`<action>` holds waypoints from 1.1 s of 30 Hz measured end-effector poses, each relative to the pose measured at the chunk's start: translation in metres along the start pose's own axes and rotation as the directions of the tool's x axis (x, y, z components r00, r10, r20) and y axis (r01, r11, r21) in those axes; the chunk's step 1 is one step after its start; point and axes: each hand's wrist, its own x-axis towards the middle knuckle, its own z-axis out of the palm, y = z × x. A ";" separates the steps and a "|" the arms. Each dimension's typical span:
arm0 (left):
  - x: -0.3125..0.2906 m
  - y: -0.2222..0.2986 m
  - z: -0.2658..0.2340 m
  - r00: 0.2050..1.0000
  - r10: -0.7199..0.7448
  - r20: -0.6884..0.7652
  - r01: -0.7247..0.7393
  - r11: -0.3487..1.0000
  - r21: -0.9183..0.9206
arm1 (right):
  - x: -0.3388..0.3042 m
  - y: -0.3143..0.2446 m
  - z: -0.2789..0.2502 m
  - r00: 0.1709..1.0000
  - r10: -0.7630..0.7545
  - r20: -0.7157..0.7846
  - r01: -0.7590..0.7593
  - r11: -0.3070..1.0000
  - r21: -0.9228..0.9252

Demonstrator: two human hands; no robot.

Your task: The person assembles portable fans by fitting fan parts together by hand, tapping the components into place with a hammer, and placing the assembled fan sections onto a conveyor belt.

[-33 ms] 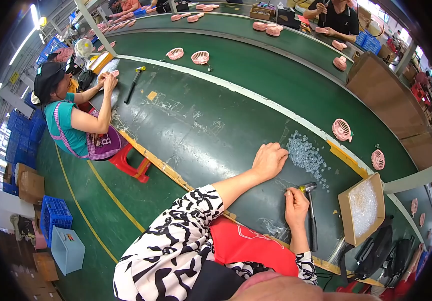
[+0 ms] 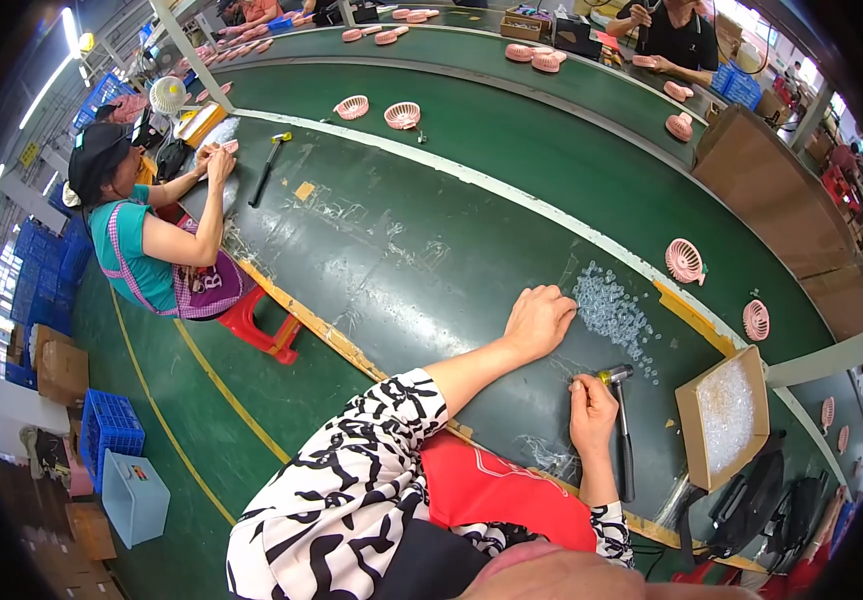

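Observation:
My left hand (image 2: pixel 539 320) rests on the dark work table (image 2: pixel 431 300), its fingers curled and its fingertips at the left edge of a pile of small clear plastic pieces (image 2: pixel 611 310). What those fingers hold, if anything, is hidden. Nearer to me, my right hand (image 2: pixel 592 412) is closed with thumb and fingers together; I cannot make out anything between them. Right beside it lies a hammer (image 2: pixel 624 440) with a dark handle, its head close to my fingertips. An open cardboard box (image 2: pixel 696 430) full of similar clear pieces stands farther right.
Beyond the table's white edge, a green conveyor (image 2: pixel 551 170) carries pink slotted round housings (image 2: pixel 684 261). At the left a co-worker (image 2: pixel 166 225) sits on a red stool (image 2: pixel 261 325), near another hammer (image 2: pixel 271 168). A black bag (image 2: pixel 751 505) lies at the right front.
The pink housings on the near conveyor have shifted very slightly to the right. My hands and the table's things look unmoved.

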 end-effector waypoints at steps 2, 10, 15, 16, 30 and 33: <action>0.000 -0.001 0.001 1.000 -0.003 -0.004 0.003 1.000 -0.004 | 0.000 0.001 0.000 1.000 -0.001 0.009 0.001 1.000 -0.004; -0.001 -0.003 -0.003 1.000 -0.015 -0.025 0.015 1.000 -0.003 | 0.001 -0.002 0.003 1.000 -0.005 0.011 0.005 1.000 -0.005; -0.002 -0.002 0.004 0.999 0.006 -0.031 -0.008 0.999 -0.043 | -0.002 0.003 -0.001 1.000 0.006 0.016 -0.006 0.999 -0.041; -0.001 0.002 0.006 1.000 -0.004 -0.020 0.003 0.999 -0.041 | -0.004 0.008 -0.002 1.000 -0.004 -0.016 0.004 1.000 -0.012; -0.002 0.000 -0.001 1.000 -0.014 0.028 0.016 0.998 -0.054 | 0.000 0.004 0.003 1.000 0.012 0.028 -0.011 1.000 -0.028; -0.003 0.000 0.000 1.000 -0.016 0.025 0.017 0.998 -0.056 | -0.001 0.006 0.002 1.000 0.004 0.024 -0.003 1.000 -0.027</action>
